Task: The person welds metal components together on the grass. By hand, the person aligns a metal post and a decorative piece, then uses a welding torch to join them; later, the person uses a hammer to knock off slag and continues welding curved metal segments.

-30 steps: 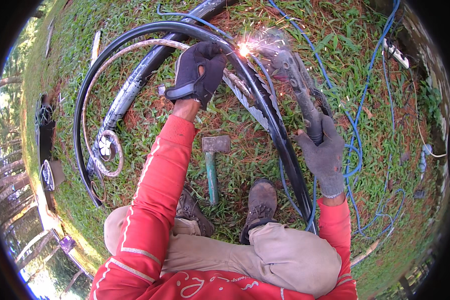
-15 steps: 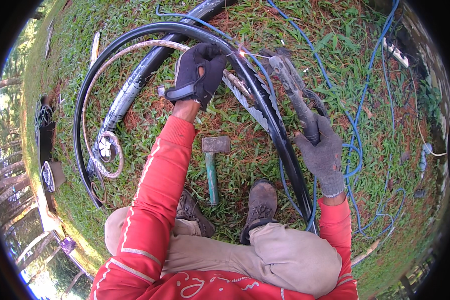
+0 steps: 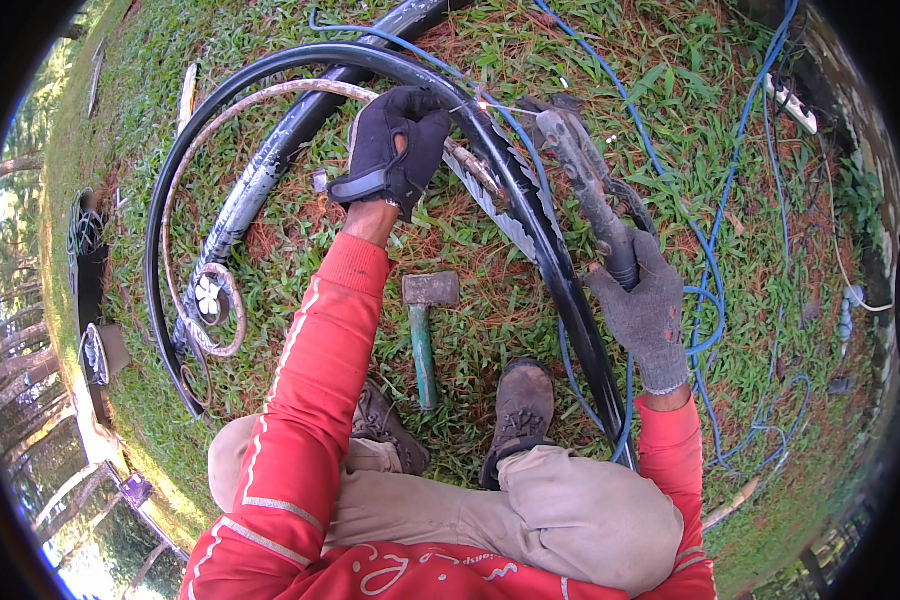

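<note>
My right hand, in a grey glove, is wrapped round the handle of a welding electrode holder. From its jaws a thin welding electrode points left to a small orange glow on a curved black metal bar. My left hand, in a black glove, is closed at the bar's left side, just left of the glow. A thin metal rod seems to stick out of its fingertips toward the glow. Beneath the bar lies a jagged-edged metal leaf piece.
A hammer with a green handle lies on the grass before my boots. A rusty scroll with a white flower ornament and a thick black pipe lie left. Blue cables run over the grass at right.
The glow at the electrode tip looks smaller and duller. Both hands and the black bar keep almost the same place.
</note>
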{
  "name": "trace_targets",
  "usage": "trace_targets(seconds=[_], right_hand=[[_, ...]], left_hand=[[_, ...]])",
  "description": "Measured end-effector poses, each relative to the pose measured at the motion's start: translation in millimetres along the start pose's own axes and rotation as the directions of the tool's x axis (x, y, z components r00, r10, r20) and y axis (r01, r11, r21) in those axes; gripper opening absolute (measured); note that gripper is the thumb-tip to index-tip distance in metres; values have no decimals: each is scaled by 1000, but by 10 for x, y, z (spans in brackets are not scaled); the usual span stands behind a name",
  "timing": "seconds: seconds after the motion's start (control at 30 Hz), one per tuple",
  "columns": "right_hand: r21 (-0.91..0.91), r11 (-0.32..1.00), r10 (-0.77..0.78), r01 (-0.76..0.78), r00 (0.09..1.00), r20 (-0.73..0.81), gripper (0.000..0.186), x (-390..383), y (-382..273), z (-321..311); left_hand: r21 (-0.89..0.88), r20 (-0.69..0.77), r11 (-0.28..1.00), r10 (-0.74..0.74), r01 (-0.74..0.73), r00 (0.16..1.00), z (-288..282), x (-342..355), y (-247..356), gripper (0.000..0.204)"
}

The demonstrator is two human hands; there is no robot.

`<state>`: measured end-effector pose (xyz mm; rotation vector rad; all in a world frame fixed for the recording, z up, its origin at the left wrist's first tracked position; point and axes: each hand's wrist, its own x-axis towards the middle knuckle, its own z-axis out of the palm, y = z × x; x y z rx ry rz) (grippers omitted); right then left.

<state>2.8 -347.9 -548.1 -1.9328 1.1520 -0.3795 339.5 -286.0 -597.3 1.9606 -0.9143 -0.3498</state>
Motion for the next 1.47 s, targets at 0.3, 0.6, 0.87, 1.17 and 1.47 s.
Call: trace_targets(seconds=[0.3,0.6,0.87,1.17,1.47], right_hand=[[-22,999,30,-30,999,20,41,-4,-45,-9],[-103,995,-1,-2,1000,-31,43,20,-49,1],[-10,1000,16,-16,999,-46,29,-74,103,-86],[693,707,255,-142,965,-62,40,-315,-726,-232],[943,281,-170,-181,957,234,46,-389,-1307,116]], left_hand=[[-13,-3,1000,-11,11,1000,-9,-21,32,22],[-70,-17,997,-34,33,999,-9,-22,79,26],[-45,-296,973,202,-225,933,65,-124,43,14],[-173,-347,972,92,-160,933,-580,-346,435,17],[-69,-397,995,34,-67,917,-1971,-755,341,12]])
